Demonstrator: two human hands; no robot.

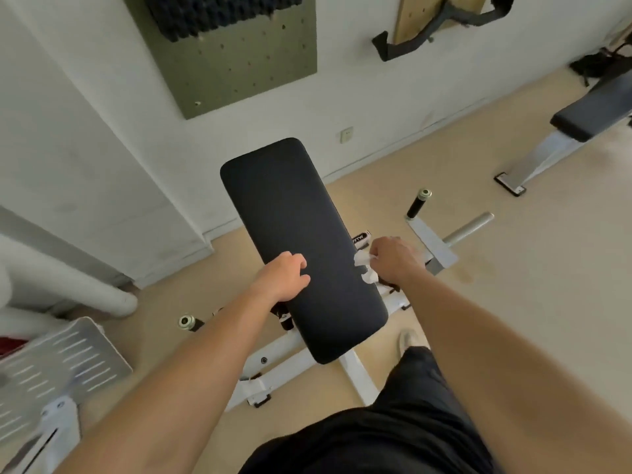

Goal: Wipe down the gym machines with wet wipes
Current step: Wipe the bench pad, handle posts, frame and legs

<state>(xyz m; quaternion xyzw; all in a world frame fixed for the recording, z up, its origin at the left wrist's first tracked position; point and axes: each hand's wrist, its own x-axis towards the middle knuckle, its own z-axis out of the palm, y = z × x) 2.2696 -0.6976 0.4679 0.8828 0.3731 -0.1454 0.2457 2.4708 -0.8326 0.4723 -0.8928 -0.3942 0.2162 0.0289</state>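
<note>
Your right hand [393, 261] clutches the crumpled wet wipe [365, 270] at 3 o'clock on the black pad [301, 234]; your left hand [282, 280] grips its 9 o'clock edge. The label [361, 238] there is too blurred to read.

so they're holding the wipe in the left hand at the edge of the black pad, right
Not quite. The head view shows the wet wipe bunched in the right hand, at the right edge of the black pad. The left hand rests on the pad's other side with no wipe in it.
</note>
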